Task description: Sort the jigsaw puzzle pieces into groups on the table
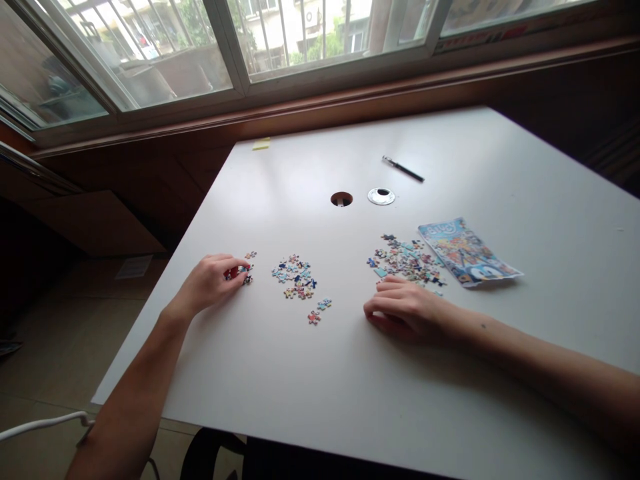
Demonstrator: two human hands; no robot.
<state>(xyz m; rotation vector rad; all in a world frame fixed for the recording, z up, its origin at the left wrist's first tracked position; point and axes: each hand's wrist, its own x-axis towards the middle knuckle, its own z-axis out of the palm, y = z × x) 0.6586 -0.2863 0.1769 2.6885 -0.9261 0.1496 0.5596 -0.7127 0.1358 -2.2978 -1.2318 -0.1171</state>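
Note:
My left hand point(213, 283) is at the left side of the white table point(280, 387), thumb and forefinger curved in a pinch around a jigsaw puzzle piece point(244, 269) among a few others, partly hidden by the fingers. A middle cluster of puzzle pieces point(295, 273) lies to its right, with a red piece point(314, 318) and a light blue piece point(325, 304) apart from it. My right hand point(407, 308) rests on the table with curled fingers, just below the larger pile of pieces point(407, 260). Its fingertips are tucked under, so anything in them is hidden.
A crumpled puzzle picture packet point(467, 253) lies beside the larger pile. Farther back are a pen point(403, 169), a round cable hole point(341, 199) and its metal ring cover point(381, 196). Yellow tape point(261, 143) marks the far-left corner. A window point(310, 40) stands beyond the table.

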